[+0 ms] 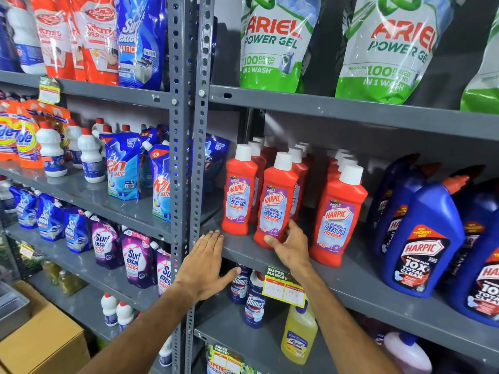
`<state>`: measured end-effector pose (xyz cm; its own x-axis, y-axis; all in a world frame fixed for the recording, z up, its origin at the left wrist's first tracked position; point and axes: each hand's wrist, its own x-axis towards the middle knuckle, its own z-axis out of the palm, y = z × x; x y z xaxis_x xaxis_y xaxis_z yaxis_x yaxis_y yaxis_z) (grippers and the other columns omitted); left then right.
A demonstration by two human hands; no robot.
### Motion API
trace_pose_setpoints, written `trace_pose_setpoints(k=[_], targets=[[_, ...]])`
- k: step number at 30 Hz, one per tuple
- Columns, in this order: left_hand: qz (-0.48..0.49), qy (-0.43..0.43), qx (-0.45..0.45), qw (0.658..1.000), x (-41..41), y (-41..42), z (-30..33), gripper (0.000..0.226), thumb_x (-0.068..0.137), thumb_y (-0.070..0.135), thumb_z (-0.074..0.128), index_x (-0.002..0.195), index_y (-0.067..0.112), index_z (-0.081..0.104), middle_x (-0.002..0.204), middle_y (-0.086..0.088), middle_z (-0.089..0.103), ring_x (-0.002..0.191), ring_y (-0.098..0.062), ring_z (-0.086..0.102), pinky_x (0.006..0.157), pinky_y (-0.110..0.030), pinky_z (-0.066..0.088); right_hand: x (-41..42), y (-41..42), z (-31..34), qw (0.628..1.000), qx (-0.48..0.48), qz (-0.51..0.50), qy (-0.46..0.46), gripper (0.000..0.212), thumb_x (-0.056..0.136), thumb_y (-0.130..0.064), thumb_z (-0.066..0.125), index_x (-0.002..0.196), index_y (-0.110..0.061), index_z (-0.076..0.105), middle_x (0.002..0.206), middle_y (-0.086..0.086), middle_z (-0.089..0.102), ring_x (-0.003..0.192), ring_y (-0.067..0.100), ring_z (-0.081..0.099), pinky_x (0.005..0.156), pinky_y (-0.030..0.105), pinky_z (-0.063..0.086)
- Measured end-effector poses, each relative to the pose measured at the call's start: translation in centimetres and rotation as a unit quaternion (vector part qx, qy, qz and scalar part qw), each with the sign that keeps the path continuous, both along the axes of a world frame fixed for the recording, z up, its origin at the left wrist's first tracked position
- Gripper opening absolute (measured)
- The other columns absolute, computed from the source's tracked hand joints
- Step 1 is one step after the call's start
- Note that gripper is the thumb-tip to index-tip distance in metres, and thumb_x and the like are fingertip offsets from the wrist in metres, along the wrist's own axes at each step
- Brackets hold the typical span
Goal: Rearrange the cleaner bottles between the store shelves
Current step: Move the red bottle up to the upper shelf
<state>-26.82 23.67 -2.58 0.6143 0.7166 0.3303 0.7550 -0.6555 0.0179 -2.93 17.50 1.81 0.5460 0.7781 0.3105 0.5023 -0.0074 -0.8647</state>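
Head view: the right hand is wrapped round the base of a red Harpic bathroom cleaner bottle, thumb on the front label side, fingers curled behind, at the front edge of the middle shelf in the right-hand bay. Bottle stands upright or nearly so, bottom at the shelf lip; can't tell if it's lifted or resting. The left hand is spread flat, fingers together, palm down, holding nothing, over the shelf edge just beside the grey upright post that splits the two bays

Other red Harpic btls sit in rows on the same shelf: one to the left, one to the right, more behind w/ white caps. Blue Harpic jugs fill the far right. Left bay carries Rin pouches and white bottles; no red Harpic shows there. Below, Domex bottles and a yellow cleaner bottle

Progress, as a judgement: early or mid. One btl is in hand, at least a doz. red ones stay lined up, and no obvious gap in the front row. Which shelf it goes to can't be told from here; most of the moving looks left to do
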Motion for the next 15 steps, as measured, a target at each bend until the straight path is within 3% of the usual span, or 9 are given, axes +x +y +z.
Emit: trace_pose_setpoints(k=[9, 15], targets=[[-0.004, 0.0, 0.002, 1.0, 0.0, 0.1, -0.1, 0.112, 0.092, 0.087, 0.012, 0.166, 0.003, 0.007, 0.176, -0.016, 0.01, 0.163, -0.026, 0.004, 0.132, -0.038, -0.003, -0.1, -0.3, 0.1, 1.0, 0.0, 0.004, 0.006, 0.07, 0.078, -0.025, 0.094, 0.139, -0.021, 0.059, 0.131, -0.001, 0.072, 0.112, 0.01, 0.066, 0.106, 0.049, 0.057], [0.0, 0.003, -0.009, 1.0, -0.1, -0.2, 0.0, 0.113, 0.092, 0.087, 0.01, 0.165, 0.002, 0.0, 0.176, -0.017, 0.002, 0.163, -0.026, -0.002, 0.13, -0.038, -0.006, -0.9, -2.0, 0.9, 1.0, 0.002, -0.013, -0.001, 0.097, 0.074, -0.028, 0.096, 0.154, -0.018, 0.041, 0.144, 0.003, 0.065, 0.129, 0.02, 0.065, 0.109, 0.041, 0.053]])
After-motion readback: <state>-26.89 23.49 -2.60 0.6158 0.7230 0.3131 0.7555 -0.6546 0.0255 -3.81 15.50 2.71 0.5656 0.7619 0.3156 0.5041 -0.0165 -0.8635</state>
